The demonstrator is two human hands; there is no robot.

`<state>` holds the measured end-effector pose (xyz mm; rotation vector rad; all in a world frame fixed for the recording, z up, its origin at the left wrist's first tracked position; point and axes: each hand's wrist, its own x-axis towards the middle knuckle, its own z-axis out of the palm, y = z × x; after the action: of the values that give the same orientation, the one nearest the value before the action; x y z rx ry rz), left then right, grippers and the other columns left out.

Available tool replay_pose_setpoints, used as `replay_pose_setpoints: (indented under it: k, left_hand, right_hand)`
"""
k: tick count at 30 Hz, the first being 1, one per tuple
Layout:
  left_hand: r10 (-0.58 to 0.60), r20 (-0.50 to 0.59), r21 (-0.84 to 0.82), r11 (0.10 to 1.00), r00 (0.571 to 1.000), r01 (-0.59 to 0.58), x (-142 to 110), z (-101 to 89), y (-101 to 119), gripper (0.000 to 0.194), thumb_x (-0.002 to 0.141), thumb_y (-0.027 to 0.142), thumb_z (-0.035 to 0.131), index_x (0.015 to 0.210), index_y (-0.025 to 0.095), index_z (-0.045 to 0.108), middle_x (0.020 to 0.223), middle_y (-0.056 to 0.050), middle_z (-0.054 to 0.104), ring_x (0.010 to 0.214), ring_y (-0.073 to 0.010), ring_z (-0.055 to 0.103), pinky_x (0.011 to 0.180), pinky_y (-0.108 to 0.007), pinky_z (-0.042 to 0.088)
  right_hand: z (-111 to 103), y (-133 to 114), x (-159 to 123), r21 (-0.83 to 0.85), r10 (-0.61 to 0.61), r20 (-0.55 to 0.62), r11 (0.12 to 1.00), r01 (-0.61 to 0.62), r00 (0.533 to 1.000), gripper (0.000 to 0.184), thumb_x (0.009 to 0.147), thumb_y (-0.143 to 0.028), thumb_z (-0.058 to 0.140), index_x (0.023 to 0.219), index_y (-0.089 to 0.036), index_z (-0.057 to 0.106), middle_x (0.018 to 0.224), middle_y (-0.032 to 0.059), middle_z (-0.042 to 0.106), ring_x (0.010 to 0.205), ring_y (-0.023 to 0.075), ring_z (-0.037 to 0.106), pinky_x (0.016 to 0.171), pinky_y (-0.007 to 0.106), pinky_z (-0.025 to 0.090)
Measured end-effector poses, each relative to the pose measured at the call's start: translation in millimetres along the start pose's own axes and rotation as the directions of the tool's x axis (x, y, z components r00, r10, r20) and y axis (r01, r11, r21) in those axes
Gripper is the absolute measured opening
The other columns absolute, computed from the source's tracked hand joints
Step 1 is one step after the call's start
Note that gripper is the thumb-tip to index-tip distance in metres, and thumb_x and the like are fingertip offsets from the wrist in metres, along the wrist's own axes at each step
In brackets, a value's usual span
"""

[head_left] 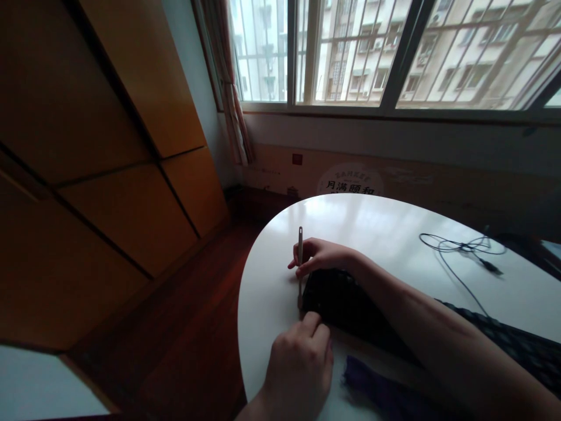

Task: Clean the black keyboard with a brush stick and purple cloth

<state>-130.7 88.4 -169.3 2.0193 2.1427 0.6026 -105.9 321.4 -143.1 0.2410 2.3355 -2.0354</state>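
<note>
The brush (300,240), or a slim tool much like one, is in the right hand (326,254), pinched narrow between thumb and fingers partway along its handle. Its long axis runs from the holed end, on the far side of the fingers, to the wider end on the near side, close to the left hand (298,362). That line crosses the long axis of the keyboard (342,301), which slants away to the right; the brush is just beside the keyboard's left end, its wider end near the edge there. Whether that end touches the keyboard or the table (260,292), and how far the handle tilts, I cannot tell. The right forearm passes over the keyboard to get there, so the right hand comes at the brush from the right. The left hand lies on the near side, fingers curled, knuckles up, beside the keyboard's near left corner; its fingertips are hidden, so I cannot tell whether it grips anything. The dark purple cloth (372,383) lies to its right, on the near side of the keyboard.
</note>
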Motion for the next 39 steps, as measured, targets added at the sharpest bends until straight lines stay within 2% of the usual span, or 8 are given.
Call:
replay_pose_setpoints:
  k: [8, 19, 23, 27, 31, 33, 36, 39]
  left_hand:
    - [-0.018, 0.032, 0.049, 0.999, 0.999, 0.017, 1, -1.4, 2, 0.017, 0.086, 0.01, 0.048, 0.087, 0.023, 0.059, 0.1, -0.002, 0.061, 0.078, -0.0195, 0.058, 0.065, -0.033, 0.045]
    - [-0.019, 0.03, 0.015, 1.0, 0.999, 0.019, 1, -3.6, 2, 0.016, 0.088, 0.011, 0.046, 0.086, 0.022, 0.057, 0.105, -0.002, 0.061, 0.082, -0.0195, 0.06, 0.071, -0.034, 0.048]
    - [-0.031, 0.044, 0.007, 0.999, 0.999, 0.031, 2, -6.3, 4, 0.016, 0.088, 0.011, 0.046, 0.086, 0.022, 0.058, 0.107, -0.001, 0.062, 0.083, -0.019, 0.06, 0.072, -0.034, 0.049]
    - [-0.033, 0.051, -0.002, 0.999, 0.998, 0.033, 2, -5.9, 3, 0.016, 0.088, 0.011, 0.046, 0.086, 0.022, 0.058, 0.109, -0.002, 0.061, 0.085, -0.0192, 0.06, 0.073, -0.034, 0.049]
    - [-0.03, 0.047, 0.0, 1.0, 0.998, 0.03, 2, -3.7, 2, 0.016, 0.089, 0.012, 0.045, 0.087, 0.021, 0.058, 0.109, -0.002, 0.061, 0.084, -0.0191, 0.06, 0.072, -0.034, 0.049]
    - [-0.033, 0.042, 0.003, 0.999, 0.999, 0.033, 2, -3.8, 3, 0.016, 0.089, 0.012, 0.046, 0.087, 0.021, 0.058, 0.109, -0.002, 0.061, 0.083, -0.019, 0.06, 0.072, -0.034, 0.049]
    - [-0.032, 0.037, 0.005, 0.999, 0.999, 0.032, 3, -5.2, 4, 0.016, 0.088, 0.01, 0.046, 0.086, 0.022, 0.058, 0.105, -0.002, 0.062, 0.083, -0.019, 0.061, 0.072, -0.033, 0.049]
    - [-0.031, 0.032, 0.006, 1.0, 0.999, 0.031, 3, -6.3, 5, 0.016, 0.087, 0.009, 0.047, 0.085, 0.022, 0.058, 0.104, -0.002, 0.062, 0.083, -0.0188, 0.061, 0.072, -0.033, 0.049]
  right_hand:
    - [2, 1, 3, -0.097, -0.035, -0.015, 0.995, 0.033, 0.999, 0.038, 0.065, -0.032, 0.079, 0.084, -0.009, 0.056, 0.087, 0.0043, 0.062, 0.072, 0.0103, 0.059, 0.061, 0.018, 0.046]
    - [-21, 7, -5, -0.11, -0.082, -0.127, 0.992, 0.068, 0.989, 0.037, 0.066, -0.03, 0.078, 0.084, -0.011, 0.052, 0.075, -0.001, 0.053, 0.069, 0.0061, 0.05, 0.057, 0.014, 0.039]
    - [-32, 14, -7, -0.079, -0.119, -0.172, 0.991, 0.107, 0.978, 0.039, 0.065, -0.031, 0.079, 0.087, -0.011, 0.052, 0.079, 0.0002, 0.055, 0.073, 0.0081, 0.053, 0.061, 0.016, 0.044]
    - [-53, 23, -14, -0.036, -0.143, -0.339, 0.99, 0.139, 0.93, 0.045, 0.062, -0.03, 0.08, 0.091, -0.012, 0.053, 0.082, 0.0015, 0.056, 0.077, 0.0113, 0.057, 0.068, 0.021, 0.049]
    - [-67, 23, -22, -0.11, -0.208, -0.551, 0.978, 0.176, 0.808, 0.045, 0.061, -0.03, 0.081, 0.089, -0.013, 0.051, 0.078, 0.0015, 0.056, 0.078, 0.012, 0.058, 0.071, 0.023, 0.05]
    - [-64, 19, -24, -0.102, -0.251, -0.566, 0.967, 0.235, 0.785, 0.045, 0.064, -0.032, 0.081, 0.089, -0.014, 0.05, 0.079, 0.0011, 0.056, 0.08, 0.0126, 0.06, 0.074, 0.025, 0.051]
    - [-49, 12, -22, 0.013, -0.25, -0.414, 0.96, 0.28, 0.876, 0.046, 0.068, -0.035, 0.081, 0.092, -0.014, 0.048, 0.083, 0.0018, 0.058, 0.085, 0.0144, 0.062, 0.08, 0.029, 0.053]
    - [-37, 13, -17, 0.025, -0.213, -0.243, 0.974, 0.226, 0.946, 0.045, 0.068, -0.036, 0.08, 0.091, -0.013, 0.049, 0.084, 0.003, 0.059, 0.084, 0.0146, 0.062, 0.08, 0.028, 0.053]
